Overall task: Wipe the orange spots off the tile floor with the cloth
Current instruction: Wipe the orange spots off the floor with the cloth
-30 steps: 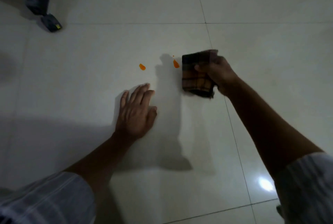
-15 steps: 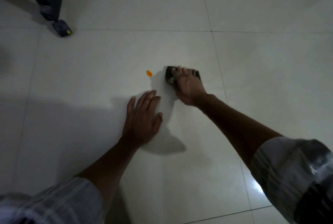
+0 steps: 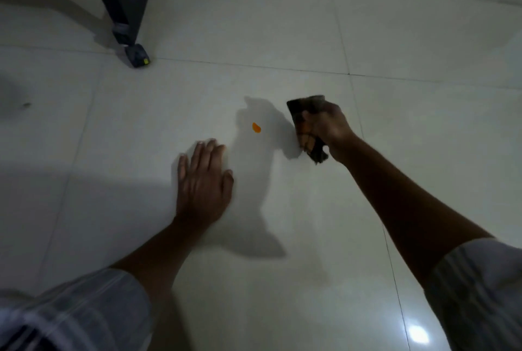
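While R hand (image 3: 329, 127) grips cloth (image 3: 306, 124), orange spot (image 3: 256, 127) nearby, furniture leg (image 3: 124, 11) beyond.

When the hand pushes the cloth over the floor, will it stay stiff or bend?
Probably floppy: the cloth is bunched in the right hand and its lower end hangs loose. It seems light, held by one hand. It should slide easily, since the tile floor looks glossy.

White tile floor (image 3: 282, 25), orange spot (image 3: 256, 127), left hand (image 3: 203, 184) flat

Right hand (image 3: 329, 124) grips dark plaid cloth (image 3: 306, 124) beside one orange spot (image 3: 256, 127); left hand (image 3: 202, 184) flat on tile floor (image 3: 423, 138).
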